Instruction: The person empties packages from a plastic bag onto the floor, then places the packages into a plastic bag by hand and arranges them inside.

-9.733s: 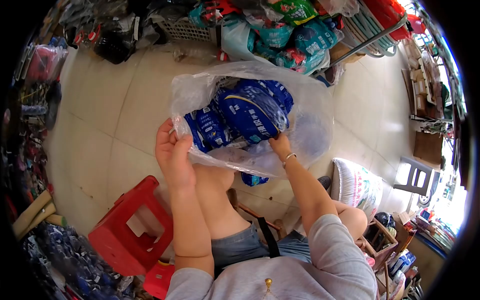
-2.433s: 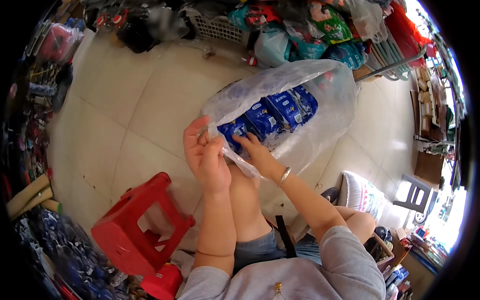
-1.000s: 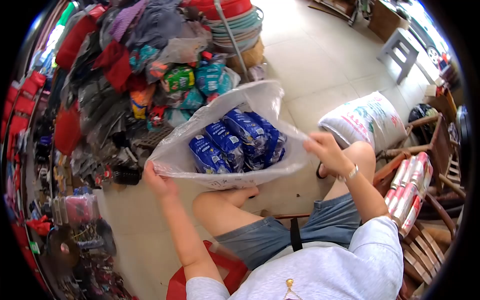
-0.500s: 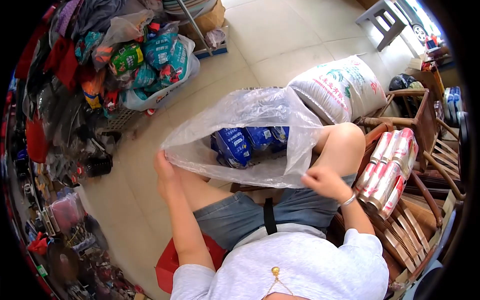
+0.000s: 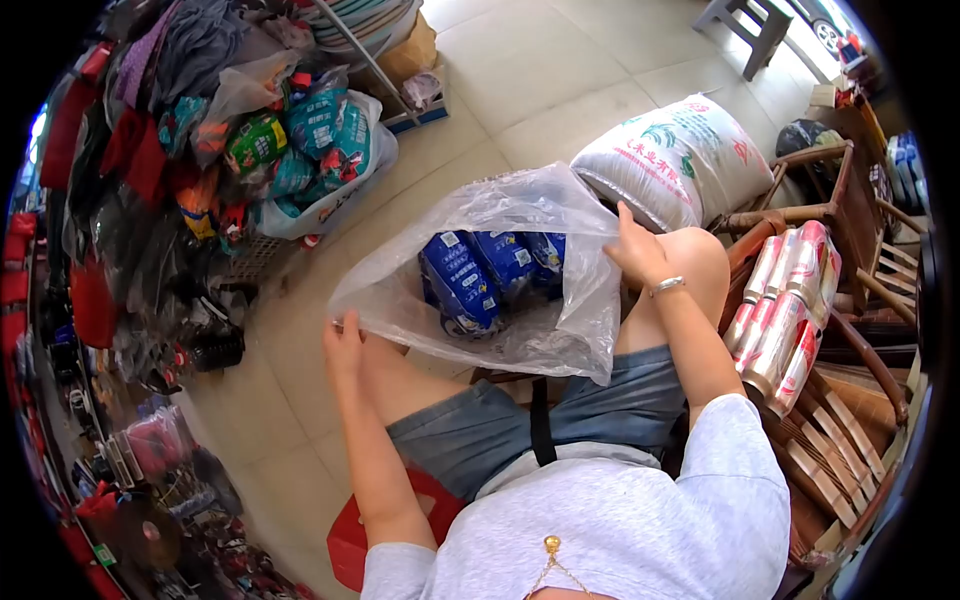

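A large clear plastic bag (image 5: 400, 305) lies across my knees with its mouth gaping toward me. Inside it sit several blue printed packs (image 5: 460, 285), some partly hidden by the cloudy film. My left hand (image 5: 345, 345) pinches the bag's rim at its left corner, beside my left knee. At the upper right of the mouth, my right hand (image 5: 638, 248) has the bag's edge between thumb and fingers, just above my right knee. Behind that hand leans a full white woven sack (image 5: 680, 160) with red and green print.
Shrink-wrapped red-and-silver rolls (image 5: 785, 305) rest on a wooden chair (image 5: 820, 450) at my right. Bagged goods in teal packs (image 5: 320, 150) crowd the left side. A red stool (image 5: 350, 545) is under me, and a grey stool (image 5: 750, 35) stands far off on the tiled floor.
My right hand has moved up along the bag's rim, from the near right corner to the far right side. The mouth is spread taller, showing more of the blue packs. My left hand stays at the left corner.
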Available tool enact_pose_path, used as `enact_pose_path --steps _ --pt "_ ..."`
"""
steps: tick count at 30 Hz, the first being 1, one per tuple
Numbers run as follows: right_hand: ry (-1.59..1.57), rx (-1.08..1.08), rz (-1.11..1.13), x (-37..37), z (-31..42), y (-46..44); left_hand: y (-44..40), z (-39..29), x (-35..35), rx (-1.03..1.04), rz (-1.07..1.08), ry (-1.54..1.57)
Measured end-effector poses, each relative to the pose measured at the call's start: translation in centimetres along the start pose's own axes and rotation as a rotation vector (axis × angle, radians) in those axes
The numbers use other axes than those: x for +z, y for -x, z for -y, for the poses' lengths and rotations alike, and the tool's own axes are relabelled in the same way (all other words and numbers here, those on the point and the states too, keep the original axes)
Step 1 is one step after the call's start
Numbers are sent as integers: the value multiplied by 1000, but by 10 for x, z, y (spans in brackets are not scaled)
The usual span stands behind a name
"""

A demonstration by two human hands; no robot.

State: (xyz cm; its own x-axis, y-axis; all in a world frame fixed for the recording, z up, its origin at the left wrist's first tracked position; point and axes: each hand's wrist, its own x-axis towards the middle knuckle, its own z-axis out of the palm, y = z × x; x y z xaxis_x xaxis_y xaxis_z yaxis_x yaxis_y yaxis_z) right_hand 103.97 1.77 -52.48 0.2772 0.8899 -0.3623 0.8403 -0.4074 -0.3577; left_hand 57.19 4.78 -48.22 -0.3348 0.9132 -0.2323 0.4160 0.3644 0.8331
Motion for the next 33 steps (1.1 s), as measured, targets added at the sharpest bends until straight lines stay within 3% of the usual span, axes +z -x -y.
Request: enact_pose_path --steps 1,3,4,5,7,8,10,12,14,16,18,19,20,21,23,25,31,33 --pt "7 -6 2 2 -5 -8 3 -4 3 -101 24 -42" --pt "-727 -42 131 1 -11 -23 6 -20 7 -172 21 -123" --pt "-948 -21 92 -21 8 -9 7 -24 9 -242 21 -211" --pt "-940 -27 92 -31 16 -6 4 -21 10 -245 18 -203" --pt "-1253 -96 -92 -46 26 -3 4 -23 9 -88 -2 -24" --pt "-1218 -187 -110 -55 26 -1 5 -24 8 -34 -7 38" --pt "-1234 -199 -79 -83 29 14 26 -47 1 -47 -14 634" --pt "-1281 -210 -26 -96 32 30 23 -15 -22 -80 -125 617" --pt "-1258 -280 -96 -101 33 41 24 3 -47 37 -11 574" --pt "-1395 -384 -72 -103 41 46 26 -8 -52 -76 -119 648" --pt "-1232 -318 -95 -91 42 42 43 -47 -37 -71 17 619" --pt "-1246 -320 -76 -82 44 40 36 -27 -36 -78 73 623" --pt "-1313 -166 84 -78 45 41 20 8 -42 -188 78 549" --pt "-1288 -275 -3 -34 33 18 6 24 -44 -284 73 471" --pt "-1261 -356 -133 -36 40 23 13 9 -36 -175 84 474" --pt "-1393 -312 5 -64 35 32 39 -11 -44 -113 72 455" --pt "-1342 -467 -26 -91 44 55 60 -42 -51 8 -60 471" --pt "-1514 -322 -122 -79 39 46 49 -29 -56 -54 167 442"
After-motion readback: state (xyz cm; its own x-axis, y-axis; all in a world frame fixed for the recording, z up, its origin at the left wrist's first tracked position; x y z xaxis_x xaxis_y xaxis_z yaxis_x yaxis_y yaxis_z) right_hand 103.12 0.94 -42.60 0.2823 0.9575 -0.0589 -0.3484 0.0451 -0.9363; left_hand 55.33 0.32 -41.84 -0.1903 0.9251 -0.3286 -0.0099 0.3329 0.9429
